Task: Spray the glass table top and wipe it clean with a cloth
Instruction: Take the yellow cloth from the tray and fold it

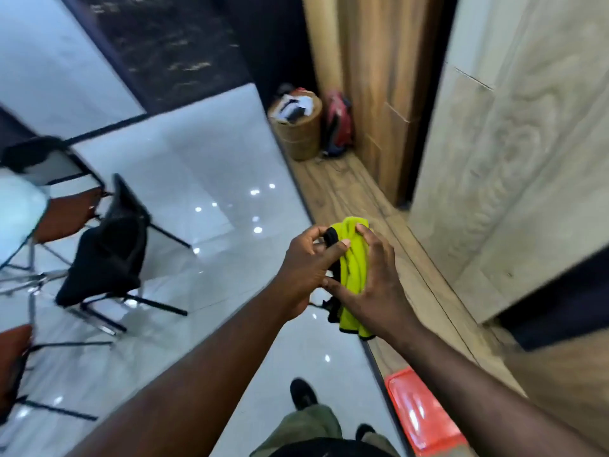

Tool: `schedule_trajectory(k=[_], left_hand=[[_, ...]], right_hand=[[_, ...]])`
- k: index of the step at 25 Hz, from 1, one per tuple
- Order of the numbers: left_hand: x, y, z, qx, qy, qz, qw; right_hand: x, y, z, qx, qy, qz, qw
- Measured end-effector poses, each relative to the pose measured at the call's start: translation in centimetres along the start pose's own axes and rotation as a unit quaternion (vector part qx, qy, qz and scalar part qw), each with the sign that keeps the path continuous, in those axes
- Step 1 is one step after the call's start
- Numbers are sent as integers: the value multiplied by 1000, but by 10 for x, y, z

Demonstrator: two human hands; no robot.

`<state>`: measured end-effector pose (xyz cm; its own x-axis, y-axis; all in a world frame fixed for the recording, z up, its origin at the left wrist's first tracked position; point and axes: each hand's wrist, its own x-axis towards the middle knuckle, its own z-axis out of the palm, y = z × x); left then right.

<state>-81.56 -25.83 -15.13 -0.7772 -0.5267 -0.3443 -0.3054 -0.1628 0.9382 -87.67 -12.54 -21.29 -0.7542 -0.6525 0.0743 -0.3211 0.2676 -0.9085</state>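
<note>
Green cloth [354, 262] gripped in both hands above glossy white floor [204, 179].
Left hand [308, 268] pinches its black edge, right hand [375, 282] clasps the folds; wooden strip [346, 189] right, black chair [105, 258] left.

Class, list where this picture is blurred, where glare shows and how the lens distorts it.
Head view: motion blur smears the chair and basket; the cloth is sharper; lights glare as white spots on the glossy floor; the wide lens bows straight edges.
</note>
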Motion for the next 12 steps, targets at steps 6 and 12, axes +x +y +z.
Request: schedule_trajectory(k=[6,12], left_hand=[[-91,15,-143,-6,212,77,974],[-214,-29,-297,-89,398,116,906]], right_hand=[[15,-100,114,94,-203,-134,965],[-29,-195,268,159,-398,-178,886]])
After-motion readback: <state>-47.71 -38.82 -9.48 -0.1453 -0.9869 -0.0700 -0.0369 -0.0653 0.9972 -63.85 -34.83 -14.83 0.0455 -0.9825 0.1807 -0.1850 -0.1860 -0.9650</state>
